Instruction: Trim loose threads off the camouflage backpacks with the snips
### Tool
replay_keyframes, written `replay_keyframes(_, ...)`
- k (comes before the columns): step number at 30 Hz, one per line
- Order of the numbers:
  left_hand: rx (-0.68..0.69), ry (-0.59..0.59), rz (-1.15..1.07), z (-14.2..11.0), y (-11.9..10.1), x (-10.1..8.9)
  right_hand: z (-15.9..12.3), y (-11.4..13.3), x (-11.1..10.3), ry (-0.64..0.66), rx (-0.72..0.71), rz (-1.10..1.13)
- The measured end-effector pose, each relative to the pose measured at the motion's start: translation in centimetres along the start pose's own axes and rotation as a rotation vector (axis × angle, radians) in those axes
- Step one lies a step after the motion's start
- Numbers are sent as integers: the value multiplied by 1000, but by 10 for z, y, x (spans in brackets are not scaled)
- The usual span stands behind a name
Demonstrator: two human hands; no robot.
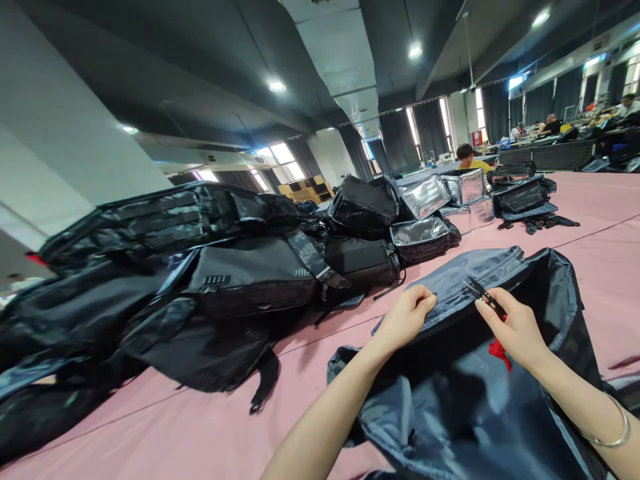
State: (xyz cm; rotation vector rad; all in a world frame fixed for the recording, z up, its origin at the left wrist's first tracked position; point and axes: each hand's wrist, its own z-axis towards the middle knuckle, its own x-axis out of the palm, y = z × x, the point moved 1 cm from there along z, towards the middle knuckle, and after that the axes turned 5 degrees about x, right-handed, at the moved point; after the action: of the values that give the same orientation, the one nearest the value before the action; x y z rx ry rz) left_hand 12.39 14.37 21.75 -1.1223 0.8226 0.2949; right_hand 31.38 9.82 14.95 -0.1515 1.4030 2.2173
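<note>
A dark blue-grey bag [465, 400] turned inside out lies open on the pink table [200, 433] in front of me. My left hand [406, 319] is closed, pinching the fabric edge of the bag's lining. My right hand [515, 327] is closed on a small black snipping tool [483, 295] with a red part [499, 352] showing under the palm; its tip touches the lining edge just right of my left hand. A bangle sits on my right wrist.
A big heap of black backpacks [200, 287] fills the table's left and middle. Further back lie bags with silver lining [425, 197] and another black bag [525, 197]. A person in yellow [467, 159] sits beyond them; other people are at far tables on the right.
</note>
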Motion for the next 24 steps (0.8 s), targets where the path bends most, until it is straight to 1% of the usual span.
replay_keyframes(3, 11, -26, 82, -1, 1, 2, -6, 2, 4, 106, -74, -64)
replay_keyframes(5, 25, -42, 118, -1, 1, 4, -8, 4, 7, 132, -122, -129)
replay_keyframes(10, 62, -68, 152, -6, -1, 4, -8, 6, 8, 116, -157, -205)
replay_keyframes(16, 67, -76, 178, -7, -4, 3, -6, 6, 6, 109, -194, -259)
replay_keyframes(24, 52, -59, 182, -7, -5, 2, -4, 7, 3, 151, -184, -267)
